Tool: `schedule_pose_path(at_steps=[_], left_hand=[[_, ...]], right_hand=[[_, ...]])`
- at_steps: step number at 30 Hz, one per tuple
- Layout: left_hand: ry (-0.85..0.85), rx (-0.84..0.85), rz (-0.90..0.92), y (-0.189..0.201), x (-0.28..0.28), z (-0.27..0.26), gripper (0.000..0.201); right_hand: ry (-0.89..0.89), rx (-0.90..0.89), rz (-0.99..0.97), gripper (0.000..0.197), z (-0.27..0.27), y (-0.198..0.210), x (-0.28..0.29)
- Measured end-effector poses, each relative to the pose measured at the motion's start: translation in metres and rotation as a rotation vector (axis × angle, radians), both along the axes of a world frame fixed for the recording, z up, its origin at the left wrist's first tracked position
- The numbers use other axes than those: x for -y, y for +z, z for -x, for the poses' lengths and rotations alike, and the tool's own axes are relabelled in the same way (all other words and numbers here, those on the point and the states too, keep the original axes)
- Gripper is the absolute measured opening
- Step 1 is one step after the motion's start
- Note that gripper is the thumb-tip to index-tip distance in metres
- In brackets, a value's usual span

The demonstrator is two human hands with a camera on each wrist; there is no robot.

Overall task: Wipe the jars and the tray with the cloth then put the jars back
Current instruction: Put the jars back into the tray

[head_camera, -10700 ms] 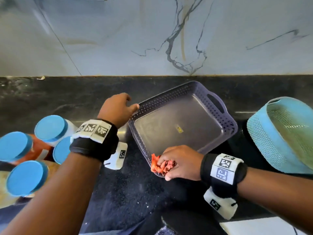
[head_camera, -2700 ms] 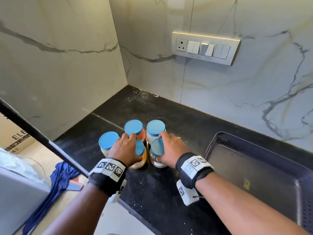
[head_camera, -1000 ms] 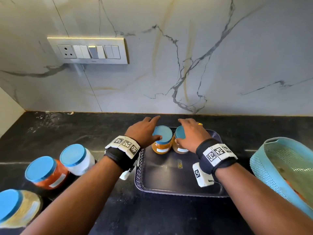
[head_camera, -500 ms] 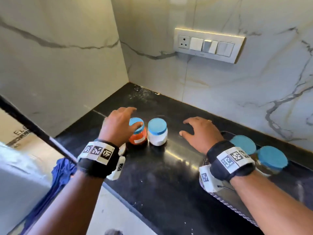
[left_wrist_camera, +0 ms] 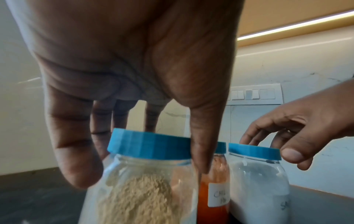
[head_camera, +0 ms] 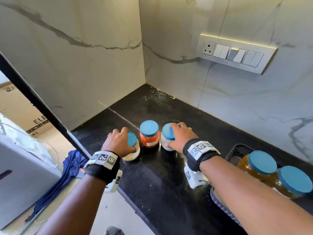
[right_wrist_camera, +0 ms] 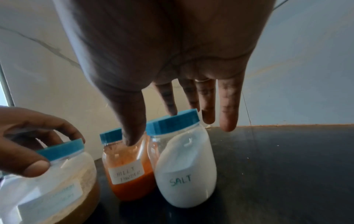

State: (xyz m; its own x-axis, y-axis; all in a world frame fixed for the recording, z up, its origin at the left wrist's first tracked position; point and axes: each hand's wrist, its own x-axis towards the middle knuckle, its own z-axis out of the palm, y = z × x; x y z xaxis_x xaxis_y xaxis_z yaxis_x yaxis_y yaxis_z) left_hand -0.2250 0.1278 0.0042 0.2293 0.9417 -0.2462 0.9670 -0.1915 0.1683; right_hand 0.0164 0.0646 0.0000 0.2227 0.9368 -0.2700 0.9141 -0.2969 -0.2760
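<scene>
Three blue-lidded jars stand in a row on the black counter (head_camera: 162, 180). My left hand (head_camera: 124, 139) grips the lid of the beige powder jar (head_camera: 133, 150), which leans; its thumb (left_wrist_camera: 201, 151) and fingers straddle the lid (left_wrist_camera: 149, 145). The chilli powder jar (head_camera: 149, 135) stands free in the middle. My right hand (head_camera: 177, 135) curls over the lid of the salt jar (right_wrist_camera: 184, 166), fingers (right_wrist_camera: 208, 106) on the far rim and thumb (right_wrist_camera: 130, 128) on the near side. The grey tray (head_camera: 236, 150) at the right holds two amber jars (head_camera: 261, 162). No cloth is in view.
Marble walls meet in a corner behind the jars, with a switch panel (head_camera: 235, 55) on the right wall. The counter's front edge runs diagonally at the left; below it hang a dark blue fabric (head_camera: 71, 167) and a white appliance (head_camera: 22, 175).
Half a second ago both hands hovered open above the jars. Now the left has closed on the beige jar's lid and the right on the salt jar's lid.
</scene>
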Motion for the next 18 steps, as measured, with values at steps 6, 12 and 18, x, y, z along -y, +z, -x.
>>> schedule_pose_path(at_steps=[6, 12, 18], left_hand=[[-0.020, -0.017, -0.008, 0.004, 0.014, 0.001, 0.085], [-0.144, 0.055, -0.025, 0.034, 0.035, -0.012, 0.083], [-0.284, 0.201, -0.149, 0.087, 0.050, -0.044, 0.085]], right_hand=[[-0.031, -0.044, -0.084, 0.067, 0.006, -0.006, -0.010], [-0.046, -0.064, -0.132, 0.069, 0.000, -0.004, -0.011], [-0.068, -0.145, -0.184, 0.074, -0.020, 0.024, 0.035]])
